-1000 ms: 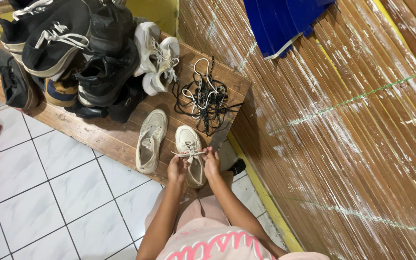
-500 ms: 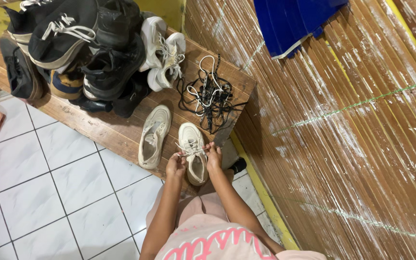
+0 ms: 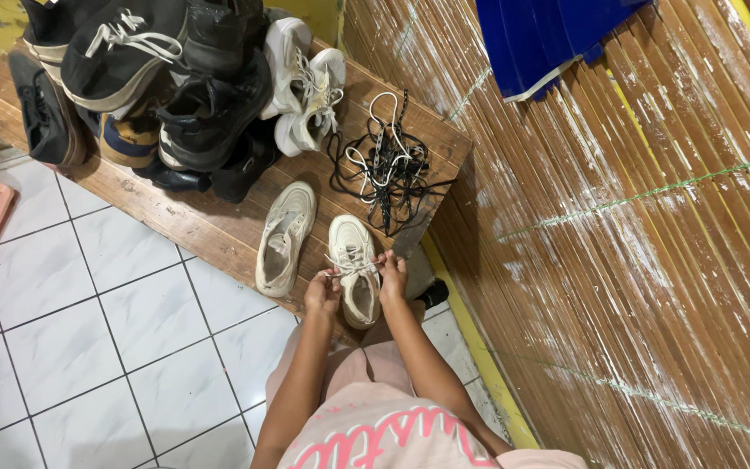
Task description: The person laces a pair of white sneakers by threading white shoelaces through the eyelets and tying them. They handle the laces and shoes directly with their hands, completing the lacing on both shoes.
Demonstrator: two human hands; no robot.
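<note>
Hands meet over a cream sneaker point(image 3: 355, 269) at the near edge of a low wooden platform point(image 3: 210, 227). From my remote seat I see the left hand point(image 3: 323, 291) curled shut, pinching a white lace point(image 3: 351, 267) at the shoe's left side, while the right hand point(image 3: 391, 274) closes its fingers on the lace at the right side. The lace stretches across the tongue between them. The sneaker points away from the person, its heel at the platform's edge. Just beside it, to the left, lies its mate point(image 3: 286, 239), unlaced. A tangle of black and white laces point(image 3: 384, 169) sits behind, near a bamboo wall point(image 3: 618, 226). A heap of dark shoes point(image 3: 158, 95) and 2 white sneakers point(image 3: 305, 87) fill the platform's far end above white floor tiles point(image 3: 88, 321).
</note>
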